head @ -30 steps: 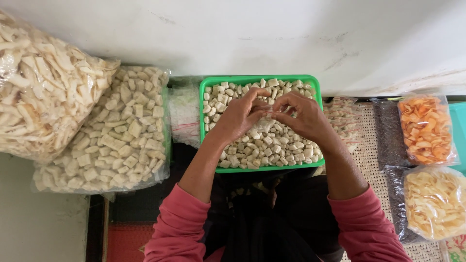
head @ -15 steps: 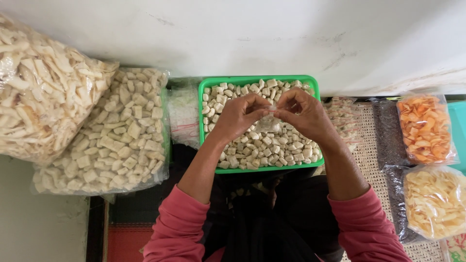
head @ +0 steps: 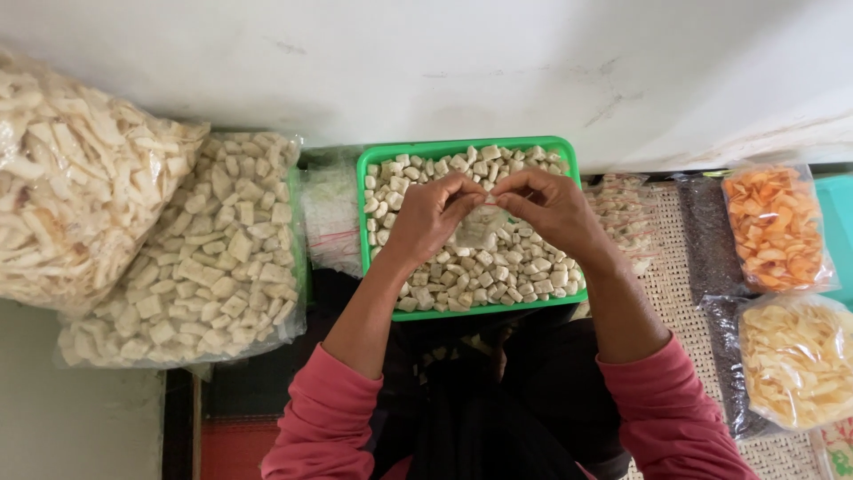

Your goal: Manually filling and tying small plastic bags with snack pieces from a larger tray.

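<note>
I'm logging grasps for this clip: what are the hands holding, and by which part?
Both the left hand and the right hand pinch a small clear plastic bag by its top edge over the green tray.

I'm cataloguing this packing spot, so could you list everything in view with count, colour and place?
small clear bag: one, transparent, part filled with pale cubes, held over the tray
tray: one, green, centre, against the wall
cube snacks: many, pale cream, loose in the tray
big bag of cube snacks: one, clear, left of the tray
big bag of strip chips: one, clear, pale contents, far left
stack of empty bags: clear with red lines, between big cube bag and tray
orange chip bag: one, right
yellow chip bag: one, lower right
woven mat: one, beige, right
wall: white, top
left hand: fingers pinch the small bag's top
right hand: likewise
sleeves: two, pink, bottom
</note>
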